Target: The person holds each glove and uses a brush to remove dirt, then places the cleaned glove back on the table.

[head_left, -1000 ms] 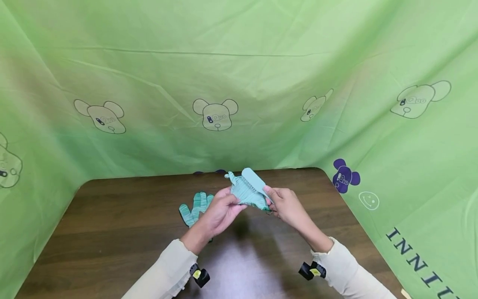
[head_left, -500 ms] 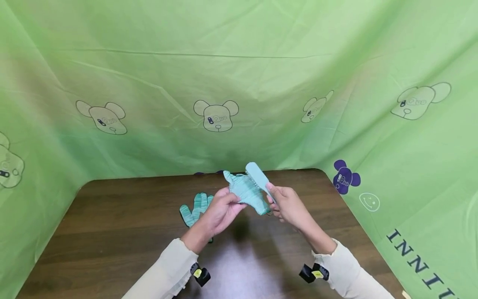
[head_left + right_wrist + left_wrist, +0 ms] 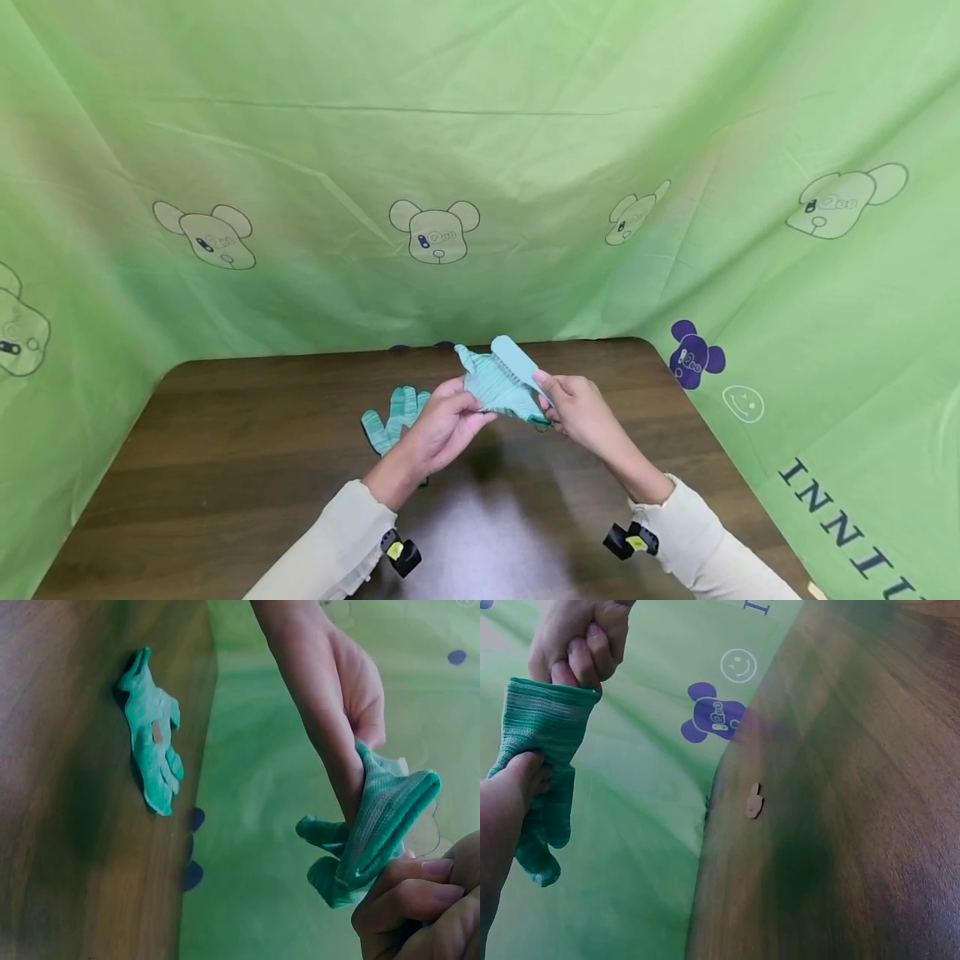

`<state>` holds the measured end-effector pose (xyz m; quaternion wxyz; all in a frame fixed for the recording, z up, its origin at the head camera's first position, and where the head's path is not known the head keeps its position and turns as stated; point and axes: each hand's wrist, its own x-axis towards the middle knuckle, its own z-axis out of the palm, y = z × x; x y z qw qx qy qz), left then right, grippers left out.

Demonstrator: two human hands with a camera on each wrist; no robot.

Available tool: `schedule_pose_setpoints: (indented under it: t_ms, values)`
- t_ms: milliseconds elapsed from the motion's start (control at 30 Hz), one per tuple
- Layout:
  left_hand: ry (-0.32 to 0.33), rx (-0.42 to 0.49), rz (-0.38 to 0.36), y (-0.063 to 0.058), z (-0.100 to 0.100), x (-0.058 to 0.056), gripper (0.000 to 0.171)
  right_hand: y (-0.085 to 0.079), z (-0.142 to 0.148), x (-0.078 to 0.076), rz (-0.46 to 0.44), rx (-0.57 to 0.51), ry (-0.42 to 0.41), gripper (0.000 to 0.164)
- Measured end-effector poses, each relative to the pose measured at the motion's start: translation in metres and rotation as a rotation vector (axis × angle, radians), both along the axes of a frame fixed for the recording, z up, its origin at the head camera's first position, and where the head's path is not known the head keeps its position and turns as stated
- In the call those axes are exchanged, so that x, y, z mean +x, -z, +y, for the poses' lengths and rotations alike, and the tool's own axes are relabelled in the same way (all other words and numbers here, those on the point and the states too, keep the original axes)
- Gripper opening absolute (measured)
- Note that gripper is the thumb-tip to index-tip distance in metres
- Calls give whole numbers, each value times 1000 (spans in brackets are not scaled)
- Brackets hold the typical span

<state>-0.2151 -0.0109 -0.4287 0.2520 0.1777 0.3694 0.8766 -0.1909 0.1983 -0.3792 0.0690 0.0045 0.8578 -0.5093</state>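
A teal striped knit glove is held up above the table, pinched between the thumb and fingers of my left hand. My right hand grips a light-blue brush by its handle, bristles down against the glove. In the left wrist view, the right fingers are at the cuff of the glove. The right wrist view shows the folded cuff edge of the glove; the brush is hidden there. A second matching glove lies on the table, partly behind my left hand.
The brown wooden table has green printed cloth behind it and at its sides. A small tan rabbit-shaped piece lies near the table edge in the left wrist view. The lying glove bears a small tan patch.
Half a second ago the brush head was higher and farther up off the glove; it has come back down onto it. The held glove has shifted slightly, while the lying glove stays put.
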Motion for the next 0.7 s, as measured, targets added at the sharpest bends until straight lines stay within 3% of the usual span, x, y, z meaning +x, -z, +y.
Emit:
schedule_pose_setpoints:
  t_ms: [200,333,433,567,700]
  values:
    - [-2,7,-9,3,-2,0,68,3,8,-7,-7,-22,60,55]
    - [-18,10,-14,4,-4,-1,69,2,13,-6,-25,-116,103,52]
    - [-23,6,-7,4,-4,-1,68,2,7,0,-76,-138,13,50]
    - [-11,-1,14,2,-1,-2,65,3,-9,11,-104,-85,-149,52]
    - [-9,5,19,0,2,-2,65,2,-17,15,-31,-17,-112,51]
